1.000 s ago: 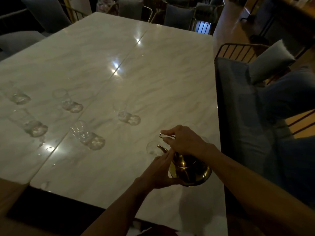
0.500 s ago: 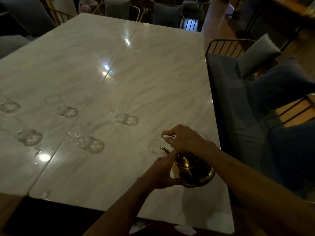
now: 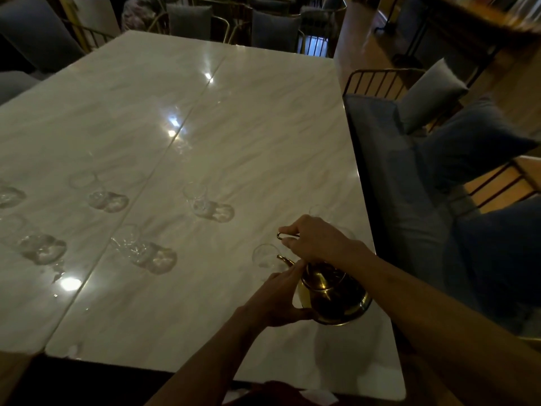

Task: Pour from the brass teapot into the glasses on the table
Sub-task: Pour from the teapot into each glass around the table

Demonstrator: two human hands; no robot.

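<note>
At the near right corner of the counter point(image 3: 263, 136), the right hand point(image 3: 317, 238) is closed on the thin wire handle of the brass teapot point(image 3: 333, 297) — fingers curled round the loop, grip firm, nothing else in it. The left hand point(image 3: 278, 294) is pressed against the teapot's near-left side, thumb under the belly and fingertips point(image 3: 297, 266) up by the base of the spout; it is half closed around the body and braces it. The teapot is tilted, spout pointing away and left from the grip.

Just beyond the spout tip stands a clear glass point(image 3: 265, 256), its rim directly under or just beside the spout; whether liquid is flowing cannot be told in this dim light. Behind the right hand a second glass point(image 3: 317, 210) shows only as a faint rim. Farther left of the grip, well apart, stand a glass point(image 3: 196, 197) across the counter, another point(image 3: 128, 244) nearer the front edge, and three more point(image 3: 87, 186) point(image 3: 17, 230) point(image 3: 6, 194) past the seam in the marble — the farthest cut by the frame edge.

To the right of the grip, beside the counter, is a blue cushioned bench point(image 3: 395, 177) with a grey pillow point(image 3: 430, 95).
</note>
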